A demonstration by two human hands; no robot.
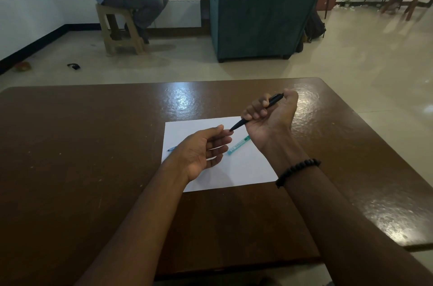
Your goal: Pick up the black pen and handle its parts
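Black pen (pixel 256 112) is sitting clamped in the right hand (pixel 269 117) above the paper (pixel 246 168); the left hand (pixel 203 150), fingers relaxed, is nearing its tip and risking an ink smear.

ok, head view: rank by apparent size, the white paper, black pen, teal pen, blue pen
1. white paper
2. black pen, gripped in the right hand
3. teal pen
Blue pen: mostly hidden behind the left hand, so unranked.
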